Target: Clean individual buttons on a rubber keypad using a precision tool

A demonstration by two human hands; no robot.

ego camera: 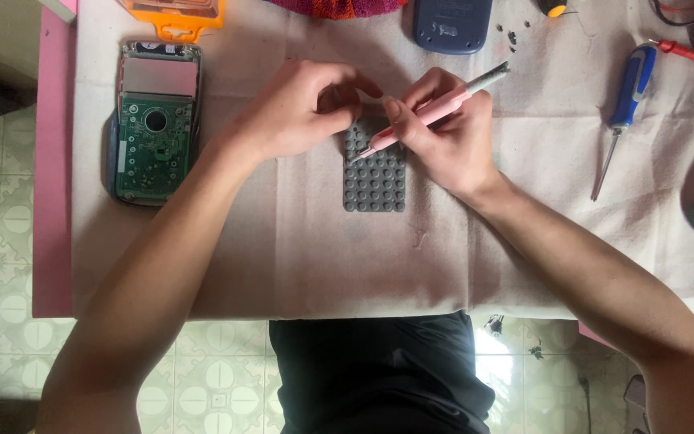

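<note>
My left hand (303,108) presses its curled fingers on the top end of a grey rubber keypad mat with rows of round bumps (375,173), which lies flat on the cloth-covered surface (299,241). My right hand (447,128) has its grip closed around a slim pink pen-shaped tool (435,108), tip resting on the mat's upper part. An opened device with a green circuit board (153,124) lies well to the left; a blue-handled screwdriver (624,100) lies to the right.

A cloth-covered table (323,257) carries a grey keypad mat (375,181), circuit board (153,141) and screwdriver (624,104).
</note>
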